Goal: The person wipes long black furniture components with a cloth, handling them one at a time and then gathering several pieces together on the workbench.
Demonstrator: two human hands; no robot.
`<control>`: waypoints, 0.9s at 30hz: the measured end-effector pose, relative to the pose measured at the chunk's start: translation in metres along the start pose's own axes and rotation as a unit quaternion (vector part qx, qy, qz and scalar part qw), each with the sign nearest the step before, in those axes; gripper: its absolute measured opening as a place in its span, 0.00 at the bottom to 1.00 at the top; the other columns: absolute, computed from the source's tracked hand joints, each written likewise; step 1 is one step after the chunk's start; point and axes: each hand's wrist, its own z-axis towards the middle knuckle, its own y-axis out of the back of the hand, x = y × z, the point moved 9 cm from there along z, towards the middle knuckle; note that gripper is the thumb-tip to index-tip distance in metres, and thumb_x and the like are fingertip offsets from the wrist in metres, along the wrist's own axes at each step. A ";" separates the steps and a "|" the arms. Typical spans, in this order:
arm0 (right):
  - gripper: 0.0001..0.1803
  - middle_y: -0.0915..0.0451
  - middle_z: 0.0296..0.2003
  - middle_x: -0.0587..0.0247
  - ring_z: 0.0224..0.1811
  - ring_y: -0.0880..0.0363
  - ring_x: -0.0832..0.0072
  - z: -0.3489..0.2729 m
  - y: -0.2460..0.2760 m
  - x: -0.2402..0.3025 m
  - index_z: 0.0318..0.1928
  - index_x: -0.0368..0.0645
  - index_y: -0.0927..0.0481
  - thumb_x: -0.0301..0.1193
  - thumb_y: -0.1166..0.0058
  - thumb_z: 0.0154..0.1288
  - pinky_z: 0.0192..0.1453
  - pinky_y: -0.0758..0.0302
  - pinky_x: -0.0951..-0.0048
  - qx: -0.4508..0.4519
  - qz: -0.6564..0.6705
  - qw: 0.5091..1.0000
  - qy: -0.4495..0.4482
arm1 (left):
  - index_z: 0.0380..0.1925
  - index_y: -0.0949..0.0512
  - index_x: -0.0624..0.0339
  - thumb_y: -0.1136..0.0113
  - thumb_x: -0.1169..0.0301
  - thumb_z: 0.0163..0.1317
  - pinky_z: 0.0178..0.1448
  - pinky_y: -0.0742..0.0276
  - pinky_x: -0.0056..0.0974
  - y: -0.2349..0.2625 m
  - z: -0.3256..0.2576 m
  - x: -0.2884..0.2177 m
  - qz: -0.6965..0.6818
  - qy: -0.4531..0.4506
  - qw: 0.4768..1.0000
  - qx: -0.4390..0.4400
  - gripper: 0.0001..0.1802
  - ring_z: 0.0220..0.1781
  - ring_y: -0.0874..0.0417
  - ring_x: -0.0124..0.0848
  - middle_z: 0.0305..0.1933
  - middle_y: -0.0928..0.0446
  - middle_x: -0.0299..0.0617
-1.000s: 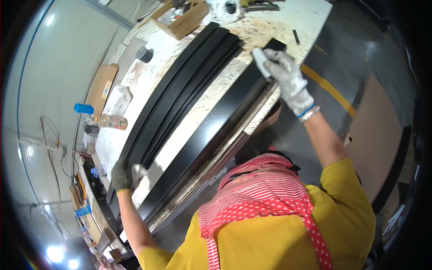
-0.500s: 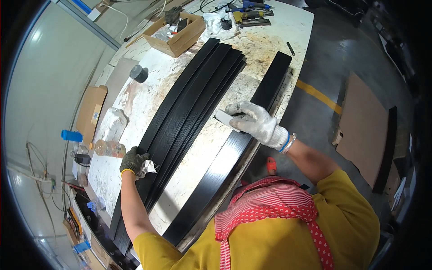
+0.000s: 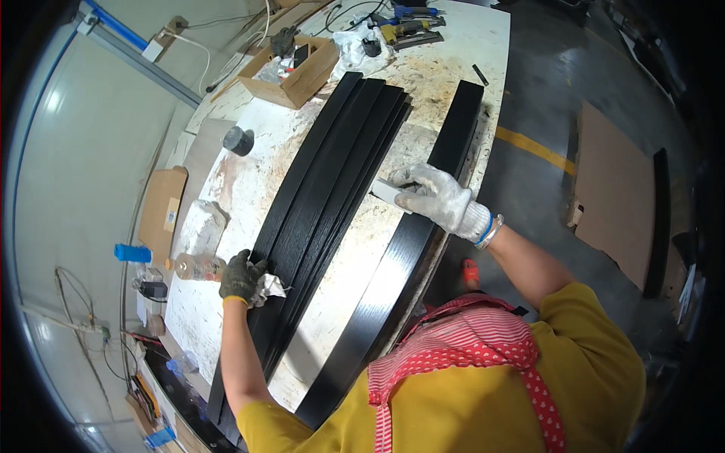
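Observation:
My right hand [image 3: 440, 199], in a white knit glove, is closed around a flat white block [image 3: 390, 194] at the inner edge of a long black board [image 3: 362, 302]. The board has a fine grain and lies by itself along the table's right edge. In a dark grey glove, my left hand [image 3: 243, 276] rests at the left side of a stack of long black boards [image 3: 321, 170]. Its fingers grip a crumpled white cloth or tissue [image 3: 270, 288], which lies over the stack. The board surface under my right hand is hidden.
On the stained white table [image 3: 249, 177] stand a wooden box [image 3: 298, 79] of odds and ends, a dark-lidded jar [image 3: 239, 141] and a plastic bottle [image 3: 198, 267]. Nail guns [image 3: 408, 30] lie at the far end. A brown panel [image 3: 613, 189] is off to the right.
The whole view has shifted slightly. Both hands keep their grips and stay at about the same places along the boards.

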 end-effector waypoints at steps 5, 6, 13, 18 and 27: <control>0.21 0.24 0.48 0.61 0.50 0.20 0.76 -0.003 0.001 -0.001 0.56 0.29 0.23 0.25 0.37 0.65 0.54 0.21 0.75 0.001 -0.014 1.000 -0.019 | 0.57 0.24 0.56 0.27 0.50 0.52 0.63 0.24 0.48 -0.027 -0.037 -0.063 0.069 -0.012 0.990 0.122 0.36 0.59 0.20 0.50 0.55 0.21 0.55; 0.20 0.24 0.47 0.61 0.49 0.20 0.77 -0.002 0.004 0.000 0.56 0.29 0.23 0.25 0.37 0.65 0.53 0.21 0.75 -0.016 -0.021 1.000 0.003 | 0.58 0.25 0.55 0.27 0.49 0.52 0.64 0.24 0.48 -0.023 -0.041 -0.073 0.095 0.005 0.988 0.125 0.37 0.60 0.20 0.50 0.56 0.21 0.55; 0.19 0.26 0.48 0.62 0.49 0.20 0.77 0.002 0.002 -0.005 0.55 0.29 0.22 0.24 0.38 0.66 0.53 0.21 0.76 -0.012 0.000 1.000 0.023 | 0.50 0.20 0.63 0.28 0.51 0.54 0.59 0.22 0.46 -0.014 -0.031 -0.081 0.046 -0.078 0.984 0.152 0.31 0.53 0.17 0.51 0.48 0.17 0.56; 0.20 0.26 0.48 0.60 0.49 0.19 0.75 -0.002 0.000 0.001 0.55 0.29 0.22 0.24 0.38 0.65 0.53 0.20 0.75 0.003 0.043 0.999 -0.002 | 0.59 0.24 0.65 0.30 0.52 0.56 0.63 0.24 0.43 -0.023 -0.033 -0.066 -0.087 -0.139 0.948 0.274 0.36 0.57 0.18 0.47 0.55 0.19 0.56; 0.21 0.22 0.47 0.54 0.54 0.21 0.65 0.003 0.002 0.015 0.51 0.35 0.20 0.39 0.38 0.66 0.62 0.25 0.67 0.002 -0.060 0.994 0.091 | 0.67 0.34 0.64 0.35 0.46 0.56 0.64 0.25 0.47 -0.023 -0.045 -0.077 0.012 -0.154 0.966 0.205 0.46 0.58 0.19 0.56 0.54 0.20 0.63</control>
